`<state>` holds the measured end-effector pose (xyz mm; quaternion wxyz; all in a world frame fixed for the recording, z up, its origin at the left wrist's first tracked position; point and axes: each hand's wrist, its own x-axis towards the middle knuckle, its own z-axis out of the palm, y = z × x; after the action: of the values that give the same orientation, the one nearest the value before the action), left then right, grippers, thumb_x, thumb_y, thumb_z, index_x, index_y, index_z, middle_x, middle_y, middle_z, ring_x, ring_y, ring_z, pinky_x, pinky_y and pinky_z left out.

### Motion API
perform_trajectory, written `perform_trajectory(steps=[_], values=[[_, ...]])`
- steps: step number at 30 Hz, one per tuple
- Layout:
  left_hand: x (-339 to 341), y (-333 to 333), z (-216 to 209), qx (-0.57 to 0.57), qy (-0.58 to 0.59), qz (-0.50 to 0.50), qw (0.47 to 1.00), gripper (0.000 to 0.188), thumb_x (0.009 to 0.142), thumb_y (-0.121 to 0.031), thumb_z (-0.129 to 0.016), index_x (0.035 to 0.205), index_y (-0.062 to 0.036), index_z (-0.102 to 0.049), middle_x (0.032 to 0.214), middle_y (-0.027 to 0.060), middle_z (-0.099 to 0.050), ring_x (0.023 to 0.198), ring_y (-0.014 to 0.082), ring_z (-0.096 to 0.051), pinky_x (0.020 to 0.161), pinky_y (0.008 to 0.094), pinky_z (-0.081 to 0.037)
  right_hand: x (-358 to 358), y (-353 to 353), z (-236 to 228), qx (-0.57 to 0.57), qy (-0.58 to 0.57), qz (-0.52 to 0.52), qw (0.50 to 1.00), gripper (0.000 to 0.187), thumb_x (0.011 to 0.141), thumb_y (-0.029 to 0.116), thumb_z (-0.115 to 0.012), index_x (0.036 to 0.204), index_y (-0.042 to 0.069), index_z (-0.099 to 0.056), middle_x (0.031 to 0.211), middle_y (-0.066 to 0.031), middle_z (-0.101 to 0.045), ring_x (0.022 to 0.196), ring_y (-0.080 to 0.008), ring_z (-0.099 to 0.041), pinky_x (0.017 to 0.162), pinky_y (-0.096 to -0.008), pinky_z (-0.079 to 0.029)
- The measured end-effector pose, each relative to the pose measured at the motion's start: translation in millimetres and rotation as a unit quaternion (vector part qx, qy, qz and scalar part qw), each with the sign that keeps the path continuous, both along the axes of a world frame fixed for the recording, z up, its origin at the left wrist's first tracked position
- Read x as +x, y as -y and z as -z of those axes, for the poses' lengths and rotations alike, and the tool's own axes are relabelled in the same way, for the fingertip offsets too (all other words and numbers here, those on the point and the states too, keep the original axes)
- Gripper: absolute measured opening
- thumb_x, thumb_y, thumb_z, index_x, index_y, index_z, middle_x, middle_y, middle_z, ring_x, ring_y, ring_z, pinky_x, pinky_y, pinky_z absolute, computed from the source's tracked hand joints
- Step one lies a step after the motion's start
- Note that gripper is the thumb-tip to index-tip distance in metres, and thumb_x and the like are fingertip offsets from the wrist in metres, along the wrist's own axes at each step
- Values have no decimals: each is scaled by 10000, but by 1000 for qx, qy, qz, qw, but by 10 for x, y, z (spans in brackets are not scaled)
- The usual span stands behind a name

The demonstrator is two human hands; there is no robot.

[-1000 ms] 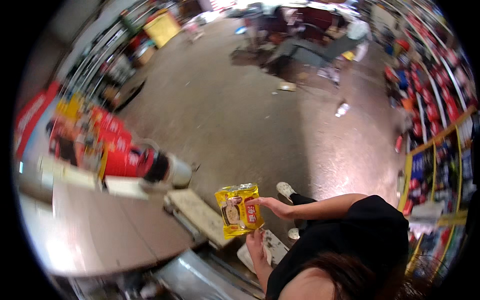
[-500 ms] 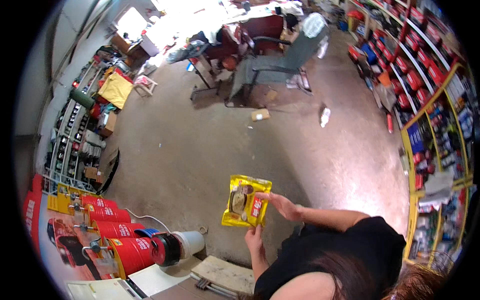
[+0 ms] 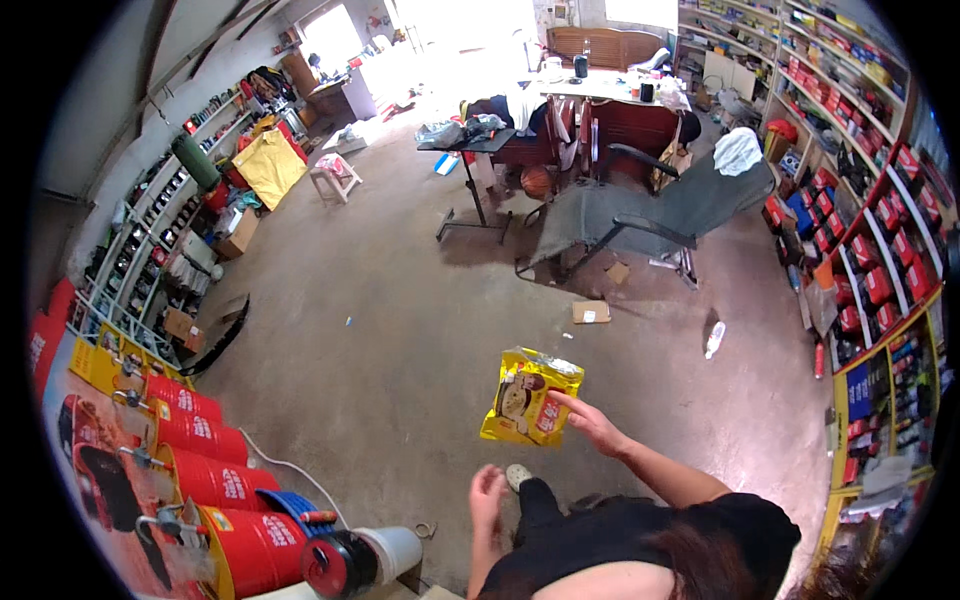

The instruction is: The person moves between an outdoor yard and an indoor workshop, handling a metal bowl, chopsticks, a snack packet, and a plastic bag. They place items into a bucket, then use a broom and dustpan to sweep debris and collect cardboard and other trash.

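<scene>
Right hand (image 3: 597,428) pinches the yellow packet (image 3: 530,397) at one o'clock; left hand (image 3: 487,492) hangs open, empty. Carrying step; next needs a steady grip.

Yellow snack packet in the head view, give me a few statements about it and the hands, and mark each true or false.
1. The right hand holds the yellow printed foil packet by its right edge. True.
2. The left hand also grips the packet. False: it hangs below it, open and holding nothing.
3. The packet lies flat on the concrete floor. False: it is held up in the air.
4. Red metal drums stand to the person's left. True.
5. A grey reclining chair stands farther out on the floor. True.
</scene>
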<state>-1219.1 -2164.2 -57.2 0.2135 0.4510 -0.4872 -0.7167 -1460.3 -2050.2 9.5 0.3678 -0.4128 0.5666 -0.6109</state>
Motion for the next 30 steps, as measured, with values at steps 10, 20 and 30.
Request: perform_trajectory(steps=[10,20,30], values=[[-1008,2596,-555,-53,-60,118,990,435,767,-112,-643,1157,-3,-485,1046,84,-568,918,148,-538,819,286,-430,-316,2252,-305,-8,-292,-33,956,463,822,321,-529,1151,-1,-486,1183,-186,-477,1124,-315,-425,962,-397,-306],[-2108,5068,-438,10,-18,0,1000,108,789,-69,-619,853,17,-618,751,-1,-606,630,55,-530,572,210,-439,-1540,4937,0,-10,-153,-87,984,396,828,287,-516,1146,51,-510,1163,-157,-483,1111,-287,-437,956,-379,-322],[-2656,7458,-533,9,-77,-225,971,128,804,-60,-607,886,36,-584,840,70,-623,703,124,-590,669,247,-482,-2441,7898,-272,-5,-130,-118,984,490,698,206,-685,1122,51,-495,1101,-127,-542,1088,-238,-487,960,-371,-333]])
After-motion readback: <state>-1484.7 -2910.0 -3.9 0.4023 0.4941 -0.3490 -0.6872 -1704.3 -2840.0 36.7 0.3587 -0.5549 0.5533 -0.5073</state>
